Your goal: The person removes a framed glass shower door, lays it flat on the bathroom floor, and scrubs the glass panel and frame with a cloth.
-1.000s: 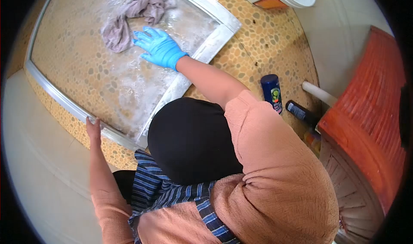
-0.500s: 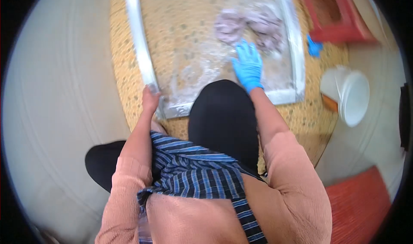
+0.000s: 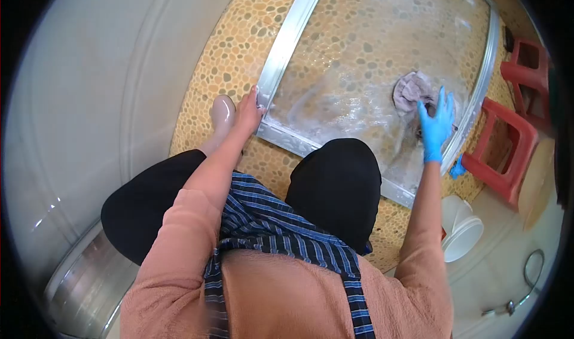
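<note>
A glass panel in a silvery metal frame [image 3: 289, 37] lies on the pebble-patterned floor, its glass wet and streaked with foam. My left hand [image 3: 247, 110] is bare and touches the frame's near left corner; whether its fingers close round the edge is hard to tell. In a blue glove, my right hand [image 3: 437, 123] rests over the right part of the glass with its fingers spread. A crumpled grey-purple cloth [image 3: 411, 92] lies on the glass just beyond and left of the gloved fingers, partly under them.
Red plastic stools [image 3: 519, 138] stand at the right beside a blue glove-like item [image 3: 457, 168]. A white bucket [image 3: 464, 238] lies at the lower right, near a shower hose [image 3: 530, 279]. A metal basin-like object [image 3: 89, 279] is at lower left.
The view has swung round, bringing the stools into sight. The frame's outline has turned with it. My gloved hand and the cloth now lie near the panel's right side; my left hand stays at its corner.
</note>
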`<state>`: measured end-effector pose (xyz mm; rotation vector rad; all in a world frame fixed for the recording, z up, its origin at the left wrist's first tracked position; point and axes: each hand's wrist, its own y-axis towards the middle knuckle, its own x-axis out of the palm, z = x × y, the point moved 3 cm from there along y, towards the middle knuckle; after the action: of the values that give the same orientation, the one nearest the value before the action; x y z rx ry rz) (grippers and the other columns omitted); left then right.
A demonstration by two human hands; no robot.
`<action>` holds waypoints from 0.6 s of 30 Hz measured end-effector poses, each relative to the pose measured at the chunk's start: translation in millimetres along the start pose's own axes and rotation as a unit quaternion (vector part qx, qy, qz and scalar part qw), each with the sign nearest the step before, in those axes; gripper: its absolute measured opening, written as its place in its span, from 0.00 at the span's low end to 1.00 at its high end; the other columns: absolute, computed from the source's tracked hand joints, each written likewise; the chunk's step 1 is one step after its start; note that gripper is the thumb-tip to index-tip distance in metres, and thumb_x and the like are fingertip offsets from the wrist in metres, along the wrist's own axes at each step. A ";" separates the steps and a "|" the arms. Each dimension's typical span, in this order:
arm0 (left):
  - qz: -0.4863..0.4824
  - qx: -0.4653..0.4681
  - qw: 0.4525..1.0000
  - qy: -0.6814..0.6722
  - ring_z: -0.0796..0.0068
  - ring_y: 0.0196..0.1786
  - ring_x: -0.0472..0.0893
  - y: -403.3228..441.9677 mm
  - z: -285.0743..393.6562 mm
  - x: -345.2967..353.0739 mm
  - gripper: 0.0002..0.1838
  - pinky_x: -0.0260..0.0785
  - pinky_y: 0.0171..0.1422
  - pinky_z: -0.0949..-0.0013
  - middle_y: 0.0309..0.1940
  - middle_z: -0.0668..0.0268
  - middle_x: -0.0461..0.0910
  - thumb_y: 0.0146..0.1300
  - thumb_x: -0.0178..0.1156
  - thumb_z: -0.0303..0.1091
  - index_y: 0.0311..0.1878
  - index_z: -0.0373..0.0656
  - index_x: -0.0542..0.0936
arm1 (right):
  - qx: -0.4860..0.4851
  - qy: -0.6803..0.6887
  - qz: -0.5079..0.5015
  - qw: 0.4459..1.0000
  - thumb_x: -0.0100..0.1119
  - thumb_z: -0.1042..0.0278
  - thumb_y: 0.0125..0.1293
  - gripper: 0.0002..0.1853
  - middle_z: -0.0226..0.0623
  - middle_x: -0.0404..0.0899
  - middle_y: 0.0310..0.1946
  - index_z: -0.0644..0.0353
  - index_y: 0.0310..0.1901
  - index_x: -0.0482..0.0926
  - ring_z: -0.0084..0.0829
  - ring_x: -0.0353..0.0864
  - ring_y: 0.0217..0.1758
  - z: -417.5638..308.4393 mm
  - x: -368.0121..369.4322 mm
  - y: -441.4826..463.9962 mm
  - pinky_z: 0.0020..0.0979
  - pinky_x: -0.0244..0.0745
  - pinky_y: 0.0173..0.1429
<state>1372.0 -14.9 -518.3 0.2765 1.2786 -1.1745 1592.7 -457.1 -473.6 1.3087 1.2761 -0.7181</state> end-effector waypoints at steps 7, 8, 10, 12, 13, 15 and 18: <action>-0.031 -0.006 0.999 -0.009 0.51 0.54 0.74 -1.4 3.5 -7.5 0.41 0.67 0.58 0.59 0.52 0.50 0.73 0.53 0.66 0.32 0.69 0.41 0.59 | -0.010 -0.148 -0.194 0.970 0.59 0.39 0.55 0.34 0.40 0.76 0.55 0.34 0.65 0.67 0.43 0.78 0.52 -17.0 57.2 11.2 0.44 0.75 0.46; -0.037 -0.002 0.999 -0.012 0.51 0.55 0.73 -1.6 1.8 -5.6 0.41 0.67 0.58 0.57 0.53 0.52 0.72 0.53 0.66 0.31 0.69 0.42 0.58 | 0.002 -0.186 -0.242 0.952 0.57 0.43 0.59 0.30 0.42 0.81 0.41 0.41 0.63 0.70 0.44 0.82 0.39 -33.7 48.6 14.4 0.45 0.75 0.35; -0.042 0.004 0.999 -0.016 0.50 0.56 0.73 -1.6 0.0 -2.4 0.41 0.67 0.59 0.56 0.54 0.53 0.72 0.53 0.66 0.31 0.70 0.43 0.58 | -0.016 -0.140 -0.194 0.971 0.56 0.46 0.60 0.24 0.41 0.80 0.32 0.44 0.57 0.73 0.43 0.81 0.32 -53.6 56.1 -11.7 0.44 0.74 0.31; -0.022 0.016 1.000 0.002 0.50 0.56 0.73 -3.3 -0.4 0.3 0.40 0.66 0.59 0.56 0.56 0.52 0.71 0.54 0.65 0.31 0.69 0.42 0.58 | -0.042 -0.089 -0.181 0.978 0.55 0.54 0.62 0.16 0.40 0.78 0.21 0.48 0.49 0.77 0.42 0.79 0.23 -93.1 70.2 -31.2 0.43 0.72 0.26; -0.023 0.015 1.000 0.002 0.50 0.56 0.73 -4.0 0.2 -0.7 0.40 0.66 0.59 0.56 0.56 0.52 0.71 0.54 0.65 0.31 0.69 0.42 0.58 | -0.054 -0.094 -0.230 0.967 0.54 0.57 0.63 0.13 0.40 0.76 0.18 0.50 0.46 0.77 0.42 0.78 0.21 -124.9 76.7 -46.7 0.44 0.71 0.25; -0.045 -0.001 0.999 -0.005 0.50 0.56 0.73 -4.0 1.9 -3.0 0.40 0.66 0.60 0.55 0.58 0.52 0.70 0.54 0.65 0.32 0.70 0.43 0.58 | -0.239 -0.001 -0.213 0.947 0.56 0.67 0.59 0.15 0.37 0.78 0.25 0.45 0.48 0.76 0.40 0.77 0.24 -197.6 66.1 -75.5 0.42 0.71 0.26; -0.039 -0.004 0.999 0.016 0.50 0.56 0.73 -4.0 1.5 -0.9 0.40 0.66 0.59 0.55 0.58 0.53 0.70 0.55 0.64 0.34 0.70 0.44 0.58 | -0.346 0.124 -0.161 0.916 0.55 0.69 0.56 0.20 0.32 0.80 0.35 0.39 0.52 0.75 0.39 0.78 0.31 -252.9 78.3 -79.5 0.39 0.74 0.32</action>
<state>1369.8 -17.3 -515.3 0.2422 1.3313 -1.2353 1469.7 -213.9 -519.7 0.6215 1.7685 -0.2627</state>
